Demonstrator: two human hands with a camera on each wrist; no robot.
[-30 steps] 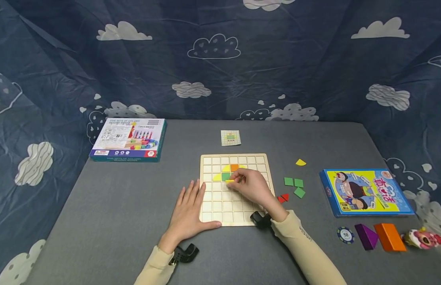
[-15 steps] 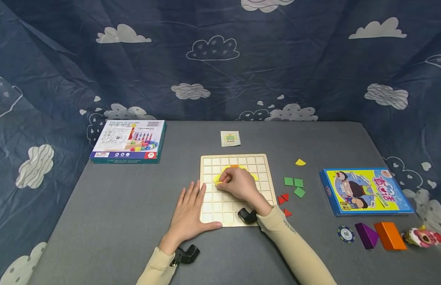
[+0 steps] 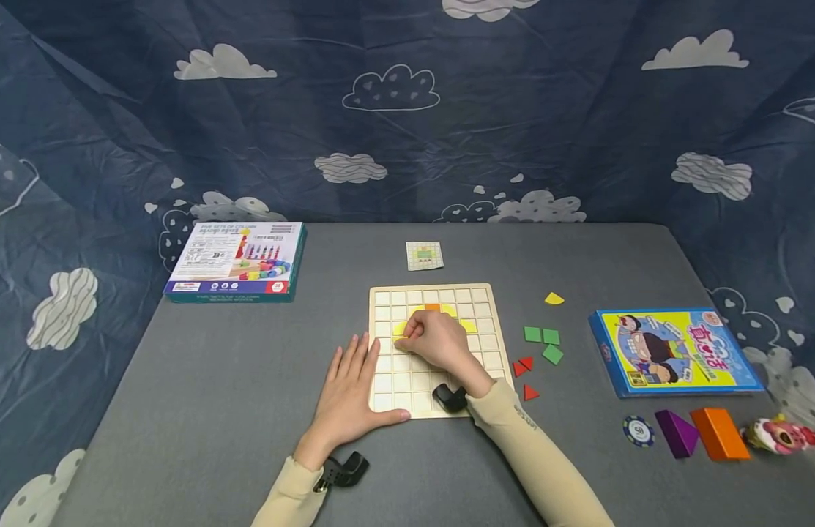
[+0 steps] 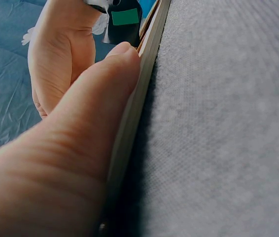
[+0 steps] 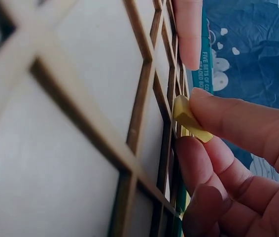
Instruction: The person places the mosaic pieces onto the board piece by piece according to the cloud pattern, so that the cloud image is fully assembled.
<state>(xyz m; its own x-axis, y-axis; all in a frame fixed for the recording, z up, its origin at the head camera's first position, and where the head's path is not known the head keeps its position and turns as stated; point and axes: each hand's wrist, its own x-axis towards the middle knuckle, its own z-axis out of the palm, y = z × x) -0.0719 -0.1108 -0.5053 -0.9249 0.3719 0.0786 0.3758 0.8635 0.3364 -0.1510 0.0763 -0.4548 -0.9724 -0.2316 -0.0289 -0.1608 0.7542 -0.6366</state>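
Observation:
A wooden grid board [image 3: 400, 382] lies on the grey table, its upper cells holding an orange square [image 3: 432, 307] and yellow quarter-round pieces [image 3: 469, 326]. My right hand [image 3: 438, 340] reaches over the board. Between thumb and fingers it pinches a yellow piece [image 5: 191, 118] at the grid, seen in the right wrist view. The hand covers some of the cells below the orange square. My left hand [image 3: 348, 391] lies flat with straight fingers at the board's left edge. Its thumb [image 4: 107, 89] touches the board's near edge in the left wrist view.
Right of the board lie green squares [image 3: 551, 337], red triangles [image 3: 531, 392] and a yellow piece [image 3: 554, 298]. A pattern card [image 3: 424, 255] lies behind it. Boxes [image 3: 232, 262] stand left and right; a chip [image 3: 638, 431], blocks [image 3: 720, 434] and a figurine [image 3: 784, 435] sit front right.
My right hand has moved left across the board with the yellow piece, to the left side of the coloured cells. The left hand has stayed in place.

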